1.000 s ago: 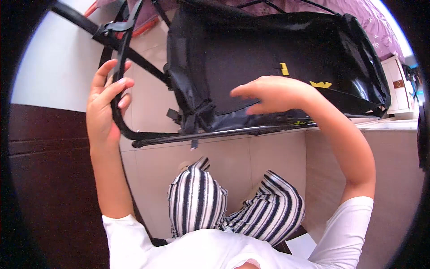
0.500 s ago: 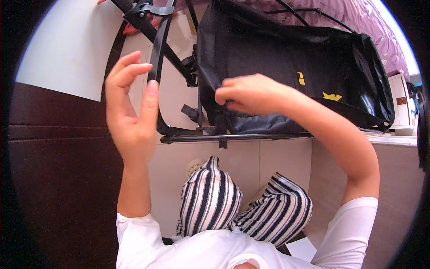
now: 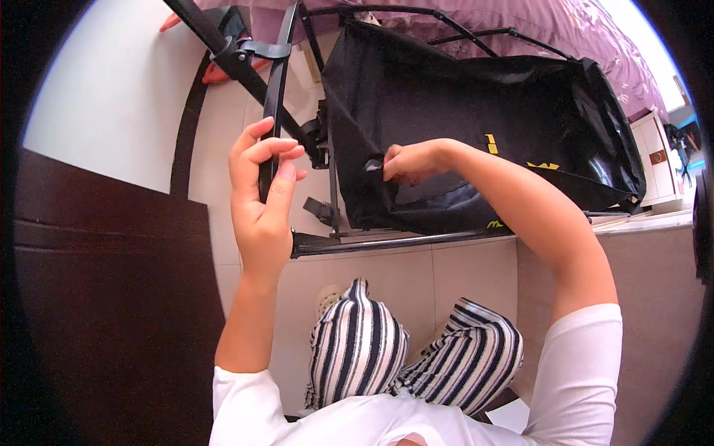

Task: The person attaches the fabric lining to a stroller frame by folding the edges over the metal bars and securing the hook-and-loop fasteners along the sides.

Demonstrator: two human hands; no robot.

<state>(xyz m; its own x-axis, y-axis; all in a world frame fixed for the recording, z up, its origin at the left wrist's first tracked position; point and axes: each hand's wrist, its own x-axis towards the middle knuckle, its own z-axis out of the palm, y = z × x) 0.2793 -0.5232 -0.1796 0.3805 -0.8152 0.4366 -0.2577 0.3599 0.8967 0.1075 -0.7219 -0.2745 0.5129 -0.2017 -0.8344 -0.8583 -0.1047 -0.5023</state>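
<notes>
A black fabric liner (image 3: 461, 104) with yellow markings sags inside a black folding wagon frame (image 3: 416, 244). My right hand (image 3: 416, 163) reaches over it from the right, fingers closed on the liner near its left end. Creases run out from that grip, and the fingertips are partly hidden. My left hand (image 3: 260, 189) is raised beside the frame's upright black tube (image 3: 279, 89), fingers loosely bent and apart, with nothing held. The tube passes behind this hand; whether they touch I cannot tell.
A bed with a purple floral cover (image 3: 520, 22) lies beyond the wagon. Dark brown furniture (image 3: 111, 297) stands at left, a white cabinet (image 3: 658, 163) at far right. My legs in striped trousers (image 3: 357, 342) are just below the frame on the tiled floor.
My left hand has moved right, closer to the upright tube. My right hand has shifted slightly right and down, and the liner looks more sunken and creased. The whole view has shifted a little.
</notes>
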